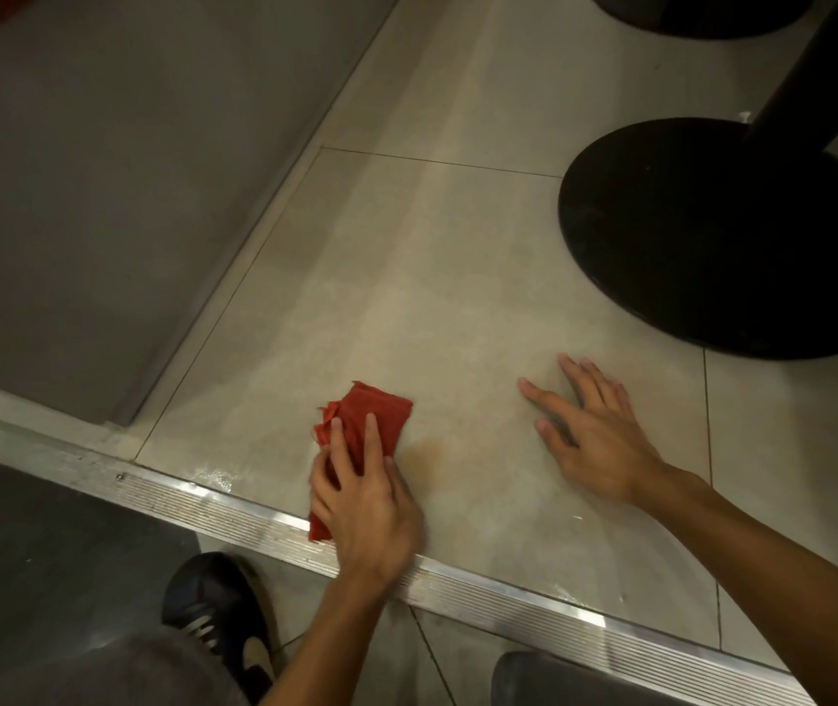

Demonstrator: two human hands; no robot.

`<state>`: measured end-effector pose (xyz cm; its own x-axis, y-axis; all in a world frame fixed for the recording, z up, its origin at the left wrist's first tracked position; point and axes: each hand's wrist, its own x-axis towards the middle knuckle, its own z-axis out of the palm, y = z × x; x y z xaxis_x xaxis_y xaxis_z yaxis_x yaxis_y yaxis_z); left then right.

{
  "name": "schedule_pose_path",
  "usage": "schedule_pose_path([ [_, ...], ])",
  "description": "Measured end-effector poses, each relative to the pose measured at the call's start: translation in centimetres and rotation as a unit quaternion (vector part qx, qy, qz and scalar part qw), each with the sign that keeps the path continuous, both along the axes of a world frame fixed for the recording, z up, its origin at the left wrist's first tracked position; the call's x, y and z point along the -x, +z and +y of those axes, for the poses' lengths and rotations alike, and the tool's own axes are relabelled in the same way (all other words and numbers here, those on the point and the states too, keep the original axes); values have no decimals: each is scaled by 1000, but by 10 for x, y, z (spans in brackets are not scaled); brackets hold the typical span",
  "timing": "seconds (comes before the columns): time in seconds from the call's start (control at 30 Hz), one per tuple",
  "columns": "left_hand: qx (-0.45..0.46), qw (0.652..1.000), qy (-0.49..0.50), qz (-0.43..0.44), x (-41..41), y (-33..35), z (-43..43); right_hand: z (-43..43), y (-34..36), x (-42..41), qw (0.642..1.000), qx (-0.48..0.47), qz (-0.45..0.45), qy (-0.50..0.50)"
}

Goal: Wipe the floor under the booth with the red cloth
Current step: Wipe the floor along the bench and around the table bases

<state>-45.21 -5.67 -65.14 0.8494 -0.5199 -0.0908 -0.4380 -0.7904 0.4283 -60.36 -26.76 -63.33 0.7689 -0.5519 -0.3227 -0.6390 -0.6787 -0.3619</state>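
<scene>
Trouser knee (101,675) and dark shoe (218,614) sit nearest, bottom left, on the near side of the ribbed metal step edge (253,512). Fingers (338,440) of the left hand (366,507) lie mostly straight on top of the red cloth (376,415), pressing it flat to the floor (432,247). No clear pinch; the outer two bend at the cloth's left edge. Palm covers the cloth's near half, and the far half sticks out, folded.

The right hand (595,435) is well apart to the right, fingers spread, palm down on the tile, holding nothing. Looks like a brace.

Cloth sits on the near-left tile, just beyond the step edge, near the grey booth panel (101,196) on the left. Brownish smear (427,450) just right of the cloth, uncovered.

Progress call: wiping in hand, early to mid. Damp sheen by the step edge suggests some passes are done. The smear, the far tiles along the panel and the floor round the black table base (712,236) look left to do.
</scene>
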Motion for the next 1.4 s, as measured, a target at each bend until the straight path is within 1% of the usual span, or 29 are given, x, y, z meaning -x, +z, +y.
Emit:
schedule_pose_path([
  [0.1, 13, 999, 20, 20, 29, -3, -14, 1, -1, 0, 1000, 0, 2, -1],
  [0.23, 19, 999, -1, 27, 49, -1, -25, 0, -1, 0, 1000, 4, 1, 0],
  [0.33, 11, 999, -32, 21, 32, -2, -20, 0, 3, 0, 1000, -9, -6, -1],
  [0.43, 6, 995, -96, 24, 0, 2, -24, 1, 6, 1, 1000, -11, -14, -1],
  [0.53, 5, 988, -152, 31, -24, 8, -47, 0, 4, 2, 1000, -9, -10, 3],
  [0.63, 28, 972, -232, 12, -33, 6, -64, -4, 1, 3, 1000, 3, -9, 10],
  [0.7, 53, 955, -290, 10, -39, 3, -63, -5, 0, 4, 1000, 6, -12, 12],
  [0.8, 100, 922, -373, 20, -56, -1, -45, -6, -2, 7, 1000, 7, -17, 13],
  [0.87, 105, 906, -410, 17, -69, -5, -27, -6, -2, 8, 1000, 4, -18, 13],
  [0.9, 101, 904, -415, 12, -76, -7, -19, -6, -1, 8, 1000, 0, -19, 13],
  [0.97, 108, 912, -395, 2, -89, -9, -7, -6, 2, 8, 1000, -11, -22, 13],
  [1.1, 135, 952, -275, 2, -85, -8, -11, -3, 5, 8, 1000, -14, -25, 10],
  [1.17, 139, 962, -234, -2, -70, -6, -21, -3, 4, 8, 1000, -11, -26, 8],
  [1.2, 141, 963, -229, 1, -62, -6, -26, -3, 2, 7, 1000, -8, -24, 8],
  [1.27, 149, 955, -256, 22, -47, -4, -34, -3, 0, 7, 1000, 0, -22, 8],
  [1.4, 152, 917, -366, 57, -37, -6, -31, -4, -3, 8, 1000, 11, -23, 8],
])
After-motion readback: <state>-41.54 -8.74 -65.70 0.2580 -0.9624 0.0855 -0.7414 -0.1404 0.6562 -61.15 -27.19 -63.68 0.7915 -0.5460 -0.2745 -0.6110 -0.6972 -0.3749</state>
